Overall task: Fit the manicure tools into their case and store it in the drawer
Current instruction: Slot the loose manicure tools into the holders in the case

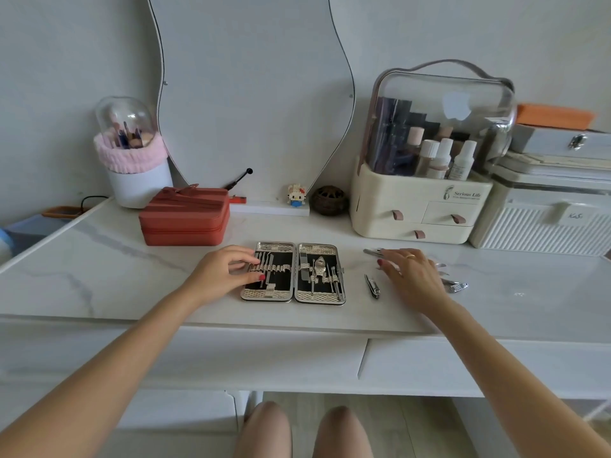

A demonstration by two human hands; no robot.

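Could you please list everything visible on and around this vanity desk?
manicure case: one, silver and black, lying open mid-desk
loose tools: several, silver, on the desk right of the case
zip box: one, red, behind the case to the left
brush holder: one, white with pink band, back left
mirror: one, wavy, against the wall
cosmetics organiser: one, cream, clear lid, back right
figurine: one, small, by the mirror
left hand: fingers resting on the case's left half
right hand: spread over the loose tools
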